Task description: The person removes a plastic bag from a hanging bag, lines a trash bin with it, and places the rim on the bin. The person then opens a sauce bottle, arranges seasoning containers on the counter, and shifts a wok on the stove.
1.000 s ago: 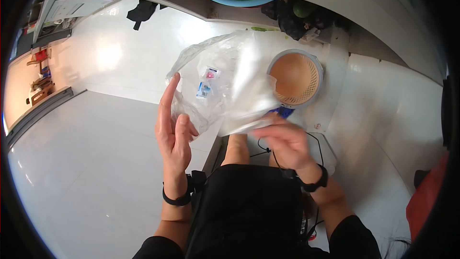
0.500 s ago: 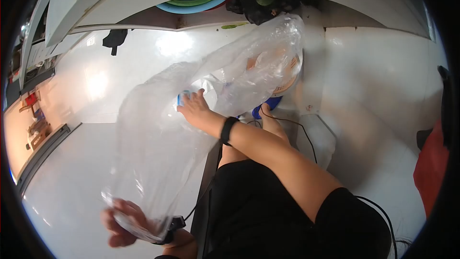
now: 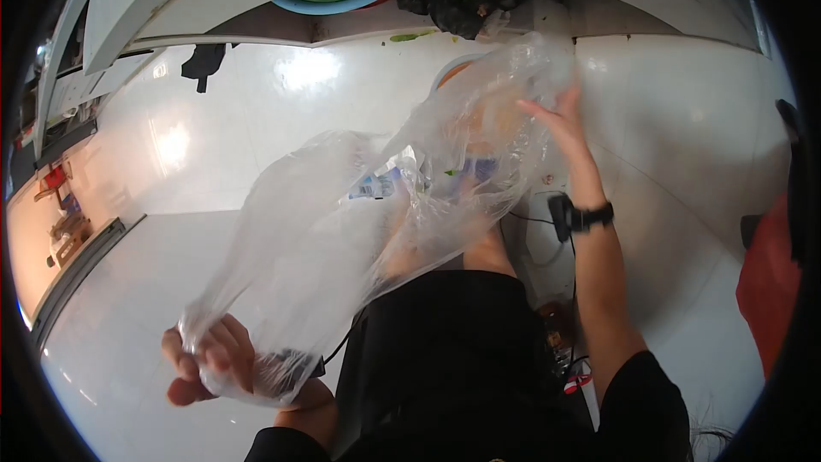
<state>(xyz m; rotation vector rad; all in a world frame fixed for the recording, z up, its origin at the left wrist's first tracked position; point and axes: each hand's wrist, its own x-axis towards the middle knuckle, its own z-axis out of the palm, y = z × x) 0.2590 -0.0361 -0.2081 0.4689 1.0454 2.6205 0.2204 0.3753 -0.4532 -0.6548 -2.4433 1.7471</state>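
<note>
A large clear plastic bag (image 3: 299, 222) stretches across the middle of the view, from the lower left to the upper right. My left hand (image 3: 211, 359) is at the bag's lower left end, fingers curled on the plastic, partly seen through it. My right hand (image 3: 558, 118) is at the upper right end, with thumb and fingers apart beside the plastic. A small blue and white packet (image 3: 375, 186) shows at the bag's middle. Behind the right part of the bag is a basket (image 3: 453, 71) with an orange inside, mostly covered by the plastic.
Blue and green basins (image 3: 342, 0) and black bags (image 3: 453, 13) sit under the counter at the top. A black cloth (image 3: 203, 64) lies on the floor at the upper left. Something red (image 3: 765, 291) is at the right edge. My legs and a cable are below the bag.
My right hand has moved from the packet at the middle to the bag's upper right end. My left hand stays at the lower left with the bag. The bag's middle has sagged and twisted.
</note>
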